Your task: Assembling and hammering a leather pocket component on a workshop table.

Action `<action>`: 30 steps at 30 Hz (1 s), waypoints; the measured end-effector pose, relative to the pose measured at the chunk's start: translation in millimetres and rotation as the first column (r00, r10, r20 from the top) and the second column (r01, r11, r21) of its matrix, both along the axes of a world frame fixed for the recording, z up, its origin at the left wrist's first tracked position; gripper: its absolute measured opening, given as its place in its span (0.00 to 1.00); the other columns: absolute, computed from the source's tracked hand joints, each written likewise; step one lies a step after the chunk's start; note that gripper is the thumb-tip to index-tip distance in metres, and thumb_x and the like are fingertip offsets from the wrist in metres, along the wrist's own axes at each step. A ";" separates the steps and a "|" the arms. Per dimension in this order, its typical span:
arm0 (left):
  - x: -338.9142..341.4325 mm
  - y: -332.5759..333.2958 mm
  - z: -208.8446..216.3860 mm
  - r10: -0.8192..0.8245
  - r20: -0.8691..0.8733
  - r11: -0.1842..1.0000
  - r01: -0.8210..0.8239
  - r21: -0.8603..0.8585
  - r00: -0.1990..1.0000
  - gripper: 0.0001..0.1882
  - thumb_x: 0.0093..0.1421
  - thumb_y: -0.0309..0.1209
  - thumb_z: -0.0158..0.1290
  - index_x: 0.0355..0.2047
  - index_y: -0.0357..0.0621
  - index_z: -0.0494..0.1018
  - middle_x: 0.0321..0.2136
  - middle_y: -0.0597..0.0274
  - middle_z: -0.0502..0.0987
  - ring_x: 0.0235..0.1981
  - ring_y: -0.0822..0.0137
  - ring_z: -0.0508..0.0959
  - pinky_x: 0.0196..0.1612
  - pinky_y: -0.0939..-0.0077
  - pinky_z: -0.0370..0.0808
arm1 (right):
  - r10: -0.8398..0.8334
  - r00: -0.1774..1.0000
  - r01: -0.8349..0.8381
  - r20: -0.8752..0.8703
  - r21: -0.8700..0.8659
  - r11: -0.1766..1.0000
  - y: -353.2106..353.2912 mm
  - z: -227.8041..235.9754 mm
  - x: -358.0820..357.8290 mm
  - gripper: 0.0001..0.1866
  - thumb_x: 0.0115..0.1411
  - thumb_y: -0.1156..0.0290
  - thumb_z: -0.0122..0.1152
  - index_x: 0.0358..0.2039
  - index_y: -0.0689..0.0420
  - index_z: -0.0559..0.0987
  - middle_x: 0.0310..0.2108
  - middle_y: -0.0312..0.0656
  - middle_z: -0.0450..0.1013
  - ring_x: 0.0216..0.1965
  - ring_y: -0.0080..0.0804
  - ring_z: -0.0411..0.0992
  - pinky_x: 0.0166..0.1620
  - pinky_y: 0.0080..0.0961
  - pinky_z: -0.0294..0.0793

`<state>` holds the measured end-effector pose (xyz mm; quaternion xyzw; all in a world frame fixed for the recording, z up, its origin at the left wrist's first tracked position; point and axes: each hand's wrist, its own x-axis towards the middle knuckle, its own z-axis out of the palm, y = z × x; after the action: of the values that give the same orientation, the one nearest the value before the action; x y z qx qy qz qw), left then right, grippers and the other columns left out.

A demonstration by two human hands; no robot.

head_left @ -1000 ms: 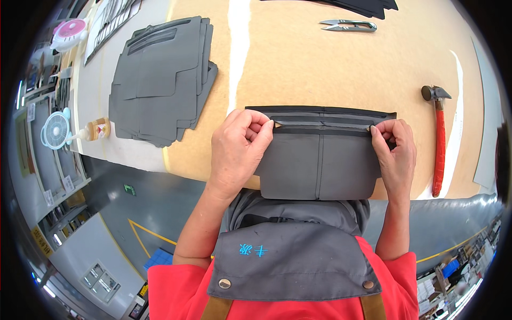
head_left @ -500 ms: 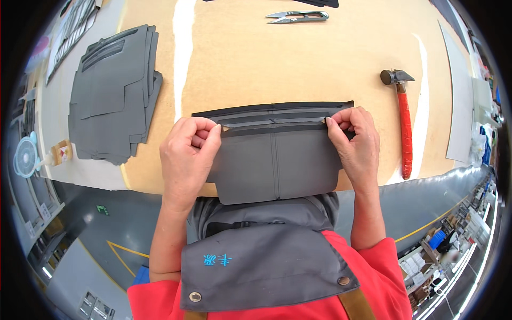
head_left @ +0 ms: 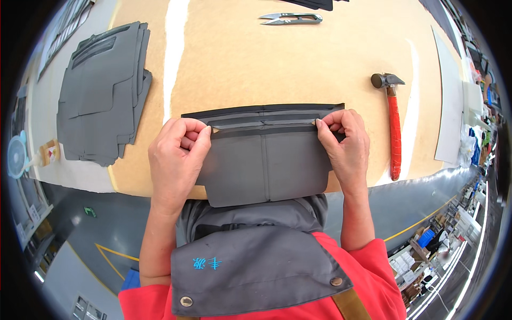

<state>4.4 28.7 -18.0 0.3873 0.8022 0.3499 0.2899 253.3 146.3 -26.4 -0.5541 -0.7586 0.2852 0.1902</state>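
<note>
A dark grey sheet-material panel (head_left: 266,165) with a seam down its middle lies at the table's near edge, its lower part hanging over toward my lap. Along its upper part run black strips and a slit-like opening with small light wedges at both ends. My left hand (head_left: 178,154) pinches the panel at the left end of that opening, thumb against curled fingers. At the opposite end, my right hand (head_left: 345,144) pinches it the same way. The panel's back side and what lies under the fingertips are hidden.
A stack of similar grey panels (head_left: 98,101) lies at the left. Thread snips (head_left: 292,19) rest at the far middle, near a dark piece (head_left: 309,4). A hammer with a red-wrapped handle (head_left: 394,133) lies at the right. A small light-blue fan (head_left: 17,154) stands far left.
The whole scene has shifted slightly left in the picture. Both hands keep their pinch on the panel, and its position between them looks the same.
</note>
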 end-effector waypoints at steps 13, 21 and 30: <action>-9.1 -6.3 -3.1 0.015 -0.029 1.000 -0.015 -0.023 0.999 0.03 0.60 0.24 0.62 0.31 0.37 0.79 0.27 0.64 0.77 0.21 0.75 0.74 0.28 0.79 0.73 | -0.160 0.947 0.085 -0.277 -0.263 0.961 3.3 -0.8 3.1 0.05 0.63 0.74 0.66 0.36 0.60 0.78 0.29 0.31 0.72 0.30 0.17 0.65 0.36 0.17 0.70; -12.5 -1.5 -1.6 -0.009 0.141 0.998 0.018 -0.060 0.990 0.07 0.64 0.27 0.63 0.36 0.35 0.80 0.29 0.68 0.78 0.25 0.81 0.76 0.28 0.86 0.77 | -0.160 0.951 0.096 -0.263 -0.242 0.966 5.0 1.3 9.6 0.05 0.65 0.74 0.64 0.37 0.59 0.78 0.29 0.29 0.71 0.30 0.15 0.64 0.36 0.15 0.68; -6.7 1.0 1.6 -0.043 0.023 0.997 0.044 -0.068 0.999 0.06 0.61 0.26 0.64 0.33 0.36 0.80 0.26 0.68 0.77 0.23 0.81 0.75 0.27 0.84 0.73 | -0.155 0.955 0.098 -0.251 -0.228 0.969 2.7 1.4 6.2 0.05 0.65 0.73 0.64 0.38 0.59 0.78 0.30 0.30 0.71 0.30 0.16 0.65 0.36 0.16 0.69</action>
<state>-2.3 29.7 -16.5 0.3909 0.8019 0.3199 0.3190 259.5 149.0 -25.0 -0.5755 -0.6538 0.4241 0.2481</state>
